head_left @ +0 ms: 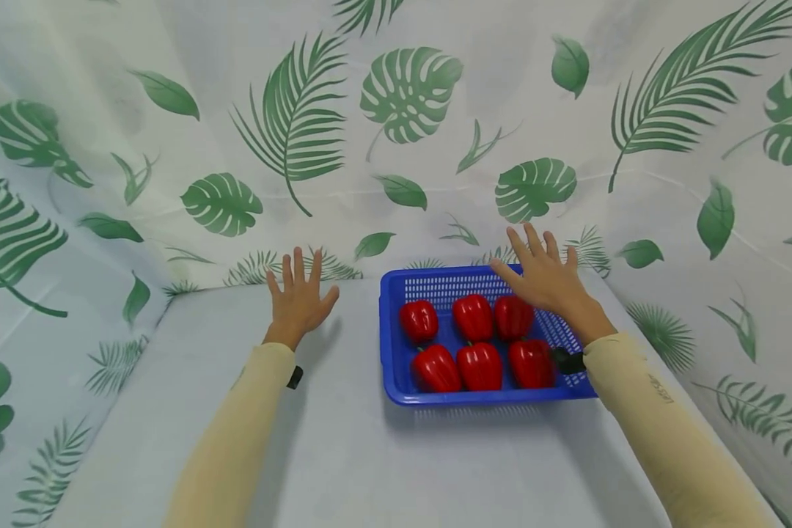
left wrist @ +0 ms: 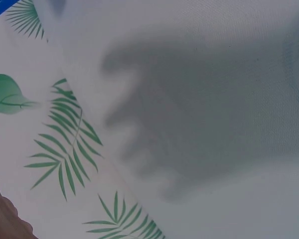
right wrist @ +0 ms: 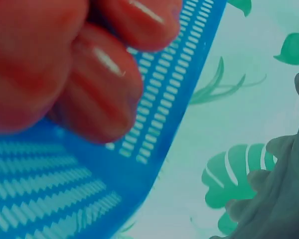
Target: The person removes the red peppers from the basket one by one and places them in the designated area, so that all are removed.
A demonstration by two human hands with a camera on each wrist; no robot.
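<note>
Several glossy red bell peppers (head_left: 473, 318) lie in two rows inside a blue plastic basket (head_left: 488, 398) with slotted walls. My right hand (head_left: 544, 275) is held over the basket's far right part, fingers straight and spread, holding nothing. To the left of the basket, my left hand (head_left: 298, 301) hovers above the white table with spread fingers and nothing in them; its shadow falls on the surface. In the right wrist view, peppers (right wrist: 102, 84) sit close below, and the right hand's fingers (right wrist: 276, 174) show at the edge. Only a sliver of the left hand (left wrist: 7, 214) appears in the left wrist view.
The white table (head_left: 343, 455) reaches back to a white cloth wall (head_left: 449, 154) printed with green leaves, and similar cloth hangs at both sides. Small black devices sit at both wrists, the right one (head_left: 569, 360) overlapping the basket's right end.
</note>
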